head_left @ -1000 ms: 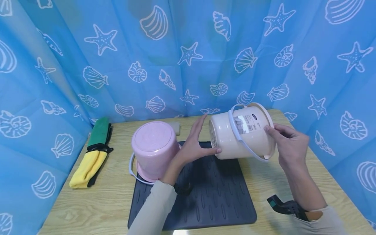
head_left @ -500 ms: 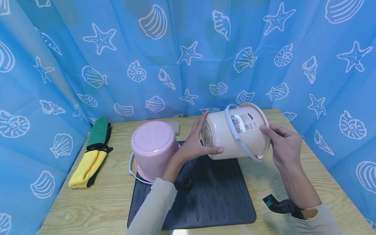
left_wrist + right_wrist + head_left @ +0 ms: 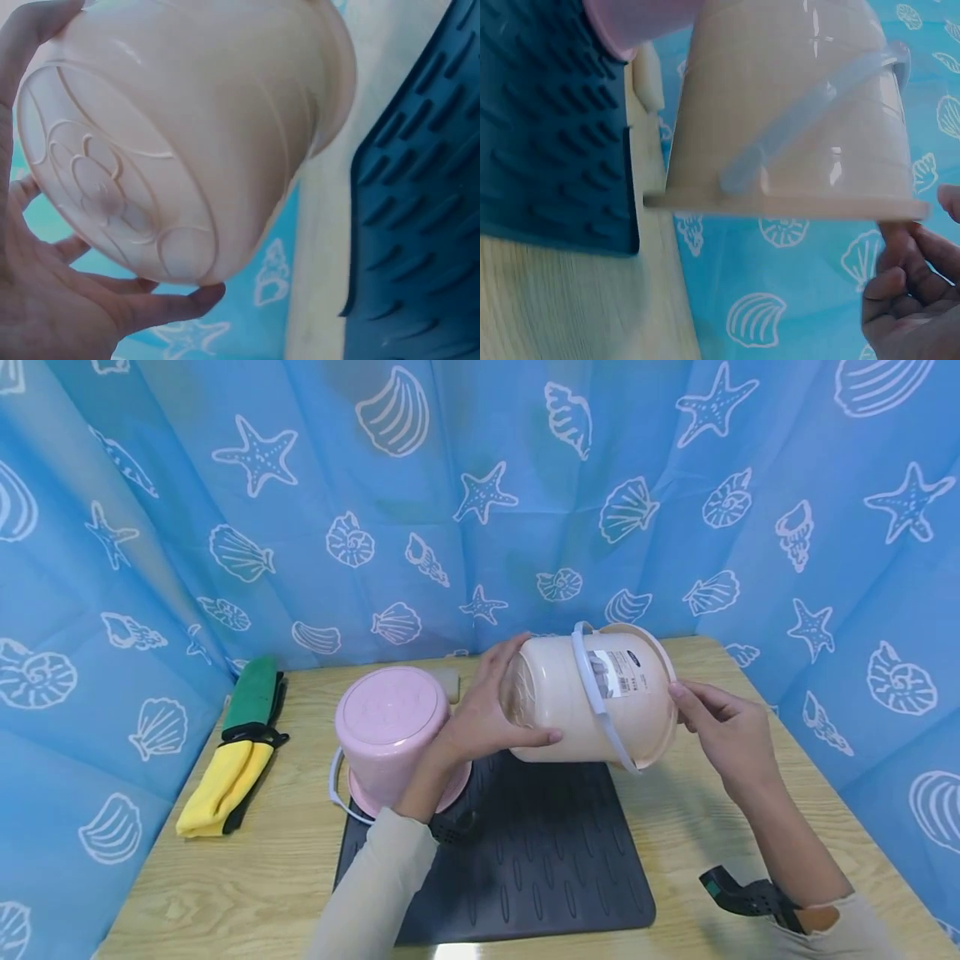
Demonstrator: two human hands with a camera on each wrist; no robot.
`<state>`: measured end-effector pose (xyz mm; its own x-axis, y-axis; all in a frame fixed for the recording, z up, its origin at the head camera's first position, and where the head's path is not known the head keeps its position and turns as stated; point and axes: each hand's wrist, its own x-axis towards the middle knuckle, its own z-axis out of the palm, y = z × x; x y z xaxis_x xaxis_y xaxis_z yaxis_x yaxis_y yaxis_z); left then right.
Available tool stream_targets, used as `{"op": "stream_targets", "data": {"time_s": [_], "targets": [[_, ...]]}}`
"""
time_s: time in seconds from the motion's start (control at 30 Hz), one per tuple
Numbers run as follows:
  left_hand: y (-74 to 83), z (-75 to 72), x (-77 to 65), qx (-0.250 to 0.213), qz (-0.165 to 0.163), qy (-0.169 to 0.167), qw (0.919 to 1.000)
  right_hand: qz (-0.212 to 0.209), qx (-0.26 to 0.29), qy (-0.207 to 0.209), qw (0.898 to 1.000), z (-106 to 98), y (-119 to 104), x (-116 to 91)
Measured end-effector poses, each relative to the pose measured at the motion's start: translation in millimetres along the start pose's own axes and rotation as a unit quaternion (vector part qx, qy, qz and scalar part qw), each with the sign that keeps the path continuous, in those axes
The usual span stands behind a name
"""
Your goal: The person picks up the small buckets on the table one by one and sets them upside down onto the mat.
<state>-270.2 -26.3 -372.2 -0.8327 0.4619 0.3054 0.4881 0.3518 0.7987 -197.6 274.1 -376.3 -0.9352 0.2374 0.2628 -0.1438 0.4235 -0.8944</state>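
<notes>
Through the head camera I have the cream bucket [image 3: 558, 697] tipped on its side in mid-air, over the far right part of the dark ridged mat [image 3: 532, 868], base towards the left and mouth towards the right. Its lilac handle [image 3: 588, 670] crosses the side, next to a printed label [image 3: 621, 673]. The left hand [image 3: 487, 710] grips the base end, thumb and fingers spread around it; my left wrist view shows the flower relief moulded there. The right hand [image 3: 731, 735] holds the rim with curled fingers; how firmly the thumb presses, I can't tell. The left forearm passes in front of the pink bucket [image 3: 390, 718], which stands upside down at the mat's far left corner. Just behind that sits a pale block [image 3: 450, 683]. Further left on the wooden table [image 3: 225, 893] I see a green cloth [image 3: 253, 697] and a yellow cloth [image 3: 225, 785], and a blue shell-print curtain [image 3: 420, 502] surrounds everything.
</notes>
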Motion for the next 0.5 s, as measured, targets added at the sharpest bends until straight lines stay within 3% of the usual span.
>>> {"op": "stream_targets", "data": {"time_s": [0.27, 0.5], "targets": [[16.3, -18.5, -1.7, 0.027, -0.01, -0.005, 0.9996, -0.019, -0.094, -0.059, 0.994, -11.7, 5.4, -11.1], [22.1, -30.3, -3.7, 0.057, -0.007, -0.023, 0.9981, -0.07, -0.091, -0.093, 0.989, -13.2, 5.7, -25.0]]}}
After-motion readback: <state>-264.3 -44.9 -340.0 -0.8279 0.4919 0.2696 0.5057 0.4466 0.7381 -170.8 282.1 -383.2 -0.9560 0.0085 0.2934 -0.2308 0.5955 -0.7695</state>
